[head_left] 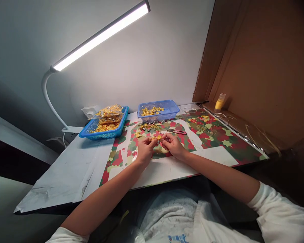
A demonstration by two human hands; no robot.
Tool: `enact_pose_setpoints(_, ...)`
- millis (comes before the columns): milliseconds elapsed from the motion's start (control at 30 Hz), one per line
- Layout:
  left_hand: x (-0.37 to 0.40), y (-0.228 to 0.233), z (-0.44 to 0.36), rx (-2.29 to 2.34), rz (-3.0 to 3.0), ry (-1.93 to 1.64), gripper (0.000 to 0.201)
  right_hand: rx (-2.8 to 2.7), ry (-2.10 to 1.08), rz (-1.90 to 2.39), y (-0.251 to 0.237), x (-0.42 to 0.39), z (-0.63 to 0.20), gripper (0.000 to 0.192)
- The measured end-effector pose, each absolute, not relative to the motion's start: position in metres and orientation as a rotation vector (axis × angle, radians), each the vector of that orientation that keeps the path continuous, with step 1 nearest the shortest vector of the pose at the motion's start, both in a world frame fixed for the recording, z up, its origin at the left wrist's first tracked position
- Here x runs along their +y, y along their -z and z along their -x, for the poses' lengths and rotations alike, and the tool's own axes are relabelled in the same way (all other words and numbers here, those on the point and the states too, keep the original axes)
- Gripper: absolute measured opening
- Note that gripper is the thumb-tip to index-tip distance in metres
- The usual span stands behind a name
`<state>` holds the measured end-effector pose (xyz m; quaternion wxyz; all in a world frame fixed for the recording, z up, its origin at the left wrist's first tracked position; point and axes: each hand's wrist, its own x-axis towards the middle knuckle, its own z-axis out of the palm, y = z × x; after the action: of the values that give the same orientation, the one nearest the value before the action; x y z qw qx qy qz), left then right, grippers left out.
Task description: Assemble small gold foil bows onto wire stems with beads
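Note:
Between my two hands, over the front middle of the table, is a small gold ribbon bow point(159, 137) with a silvery bead or bell point(158, 142) at it. My left hand point(146, 148) pinches the bow from the left side. From the right, my right hand point(172, 145) pinches it as well; the fingers hide part of it. Just beyond lie a bundle of gold twist ties point(150, 127), several small silver bells point(149, 130) and a loose gold bow point(137, 135). A utility knife with a red handle point(177, 131) rests behind my right hand.
A blue basket point(101, 135) at left holds gold bows and filled plastic bags point(108, 115). Another blue basket point(171, 115) at the back contains gold bows. Gold scraps point(205, 126) lie at right, near a small yellow-filled bottle point(219, 103). A lamp point(101, 37) hangs above.

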<state>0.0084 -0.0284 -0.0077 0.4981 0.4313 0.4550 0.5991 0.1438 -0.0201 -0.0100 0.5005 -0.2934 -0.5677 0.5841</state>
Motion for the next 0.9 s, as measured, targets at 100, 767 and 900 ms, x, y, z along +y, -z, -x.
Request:
enact_pose_setpoints(100,-0.028,0.006,-0.008,1.099,-1.047,-1.467,0.028,-1.385,-1.397,0.750,0.007,-0.020,-0.146,0.034)
enact_pose_setpoints(767,-0.034,-0.006,0.001,1.175,-2.107,-1.775,0.015,-1.609,-0.646,0.896,0.008,-0.024,-0.157,0.021)
enact_pose_setpoints(900,-0.033,-0.006,0.003,1.189,-2.118,-1.809,0.013,-1.700,-0.604,0.712,0.007,-0.036,-0.153,0.012)
